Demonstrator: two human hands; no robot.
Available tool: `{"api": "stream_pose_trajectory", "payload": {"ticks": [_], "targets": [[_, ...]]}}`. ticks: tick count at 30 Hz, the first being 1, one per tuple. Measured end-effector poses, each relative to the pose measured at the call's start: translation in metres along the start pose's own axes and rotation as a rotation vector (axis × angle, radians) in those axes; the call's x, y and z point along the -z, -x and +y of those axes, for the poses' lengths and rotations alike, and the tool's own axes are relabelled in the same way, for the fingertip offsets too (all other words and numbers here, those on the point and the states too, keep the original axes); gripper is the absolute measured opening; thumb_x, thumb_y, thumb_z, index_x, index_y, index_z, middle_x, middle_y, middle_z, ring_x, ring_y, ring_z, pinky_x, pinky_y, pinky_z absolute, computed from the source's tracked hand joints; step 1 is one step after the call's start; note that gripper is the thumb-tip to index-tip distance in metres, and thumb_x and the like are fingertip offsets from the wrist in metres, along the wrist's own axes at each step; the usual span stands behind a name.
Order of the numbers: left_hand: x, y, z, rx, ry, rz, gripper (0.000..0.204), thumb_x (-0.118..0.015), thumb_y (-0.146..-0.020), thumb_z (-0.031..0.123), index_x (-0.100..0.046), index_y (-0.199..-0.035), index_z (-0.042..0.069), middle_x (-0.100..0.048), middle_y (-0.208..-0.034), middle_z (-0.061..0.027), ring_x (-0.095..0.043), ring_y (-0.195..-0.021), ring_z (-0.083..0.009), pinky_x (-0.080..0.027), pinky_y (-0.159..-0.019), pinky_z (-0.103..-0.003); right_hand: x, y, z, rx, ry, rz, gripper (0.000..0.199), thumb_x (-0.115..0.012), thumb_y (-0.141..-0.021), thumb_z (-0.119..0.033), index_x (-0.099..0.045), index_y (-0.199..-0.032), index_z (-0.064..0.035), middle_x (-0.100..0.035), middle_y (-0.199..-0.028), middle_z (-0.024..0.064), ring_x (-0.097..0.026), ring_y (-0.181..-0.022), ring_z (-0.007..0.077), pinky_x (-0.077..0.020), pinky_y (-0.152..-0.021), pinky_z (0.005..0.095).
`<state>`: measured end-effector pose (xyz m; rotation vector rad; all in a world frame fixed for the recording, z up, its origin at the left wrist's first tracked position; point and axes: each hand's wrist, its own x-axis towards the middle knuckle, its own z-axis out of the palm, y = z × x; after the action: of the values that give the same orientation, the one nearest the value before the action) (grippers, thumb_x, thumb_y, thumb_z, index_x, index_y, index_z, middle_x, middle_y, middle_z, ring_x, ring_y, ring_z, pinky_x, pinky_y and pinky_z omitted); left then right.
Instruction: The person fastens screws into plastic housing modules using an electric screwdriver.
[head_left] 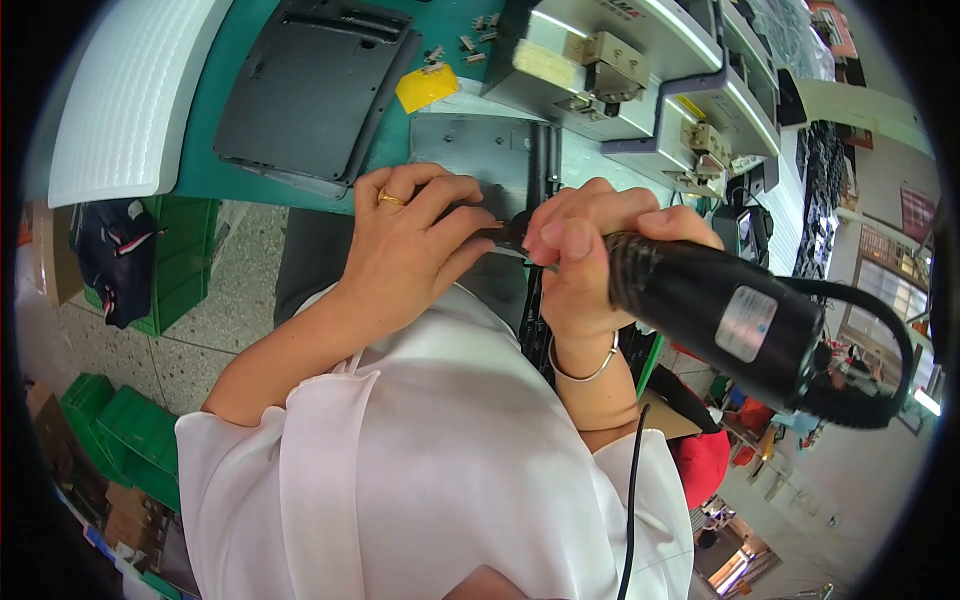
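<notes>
My right hand is wrapped round a black electric screwdriver, which lies nearly sideways with its bit pointing left. The bit's end reaches the fingertips of my left hand. These fingers are bent and drawn together over a dark grey panel at the table's near edge; whatever is between them is hidden. A cord loops from the screwdriver's rear end. To the left, a stack of dark grey flat panels lies on the green table mat. A yellow piece sits between stack and panel.
Small metal parts lie scattered on the mat beyond the yellow piece. Grey metal machines stand at the back right. A white ribbed tray is at far left. Green crates stand on the floor. A thin black cable hangs at my right side.
</notes>
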<state>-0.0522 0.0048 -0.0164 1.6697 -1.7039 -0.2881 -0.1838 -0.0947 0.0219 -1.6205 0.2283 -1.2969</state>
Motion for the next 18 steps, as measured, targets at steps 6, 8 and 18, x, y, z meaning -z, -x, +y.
{"api": "stream_pose_trajectory", "payload": {"ticks": [6,8,18], "targets": [[-0.001,-0.001,0.003,0.011,-0.032,0.001,0.026,-0.077,-0.072,0.02,-0.065,-0.094,0.015,-0.06,-0.107,0.0027,-0.051,-0.106,-0.0211,-0.03,-0.091,-0.04,0.011,0.0,-0.017,-0.072,-0.151,0.27,0.048,-0.064,-0.085,-0.002,-0.032,-0.121,-0.0101,-0.057,-0.069,0.0083,-0.053,-0.052,0.018,-0.0507,-0.05,0.0309],[-0.001,-0.001,0.004,0.001,-0.04,-0.001,0.025,-0.077,-0.072,0.02,-0.064,-0.094,0.015,-0.06,-0.107,0.0027,-0.052,-0.106,-0.0208,-0.029,-0.091,-0.04,0.034,-0.001,-0.026,-0.011,-0.211,0.408,0.043,-0.059,-0.089,-0.011,-0.034,-0.124,-0.0159,-0.053,-0.069,0.0059,-0.048,-0.05,0.0166,-0.0475,-0.045,0.0314],[-0.003,-0.004,0.007,0.001,-0.072,0.012,0.025,-0.078,-0.072,0.023,-0.066,-0.092,0.014,-0.063,-0.103,0.0036,-0.052,-0.105,-0.0199,-0.03,-0.092,-0.038,0.074,-0.011,-0.021,0.127,0.24,0.481,0.043,-0.062,-0.083,0.0,-0.033,-0.114,-0.0042,-0.056,-0.064,0.0106,-0.051,-0.047,0.0176,-0.0498,-0.046,0.0327]]}}
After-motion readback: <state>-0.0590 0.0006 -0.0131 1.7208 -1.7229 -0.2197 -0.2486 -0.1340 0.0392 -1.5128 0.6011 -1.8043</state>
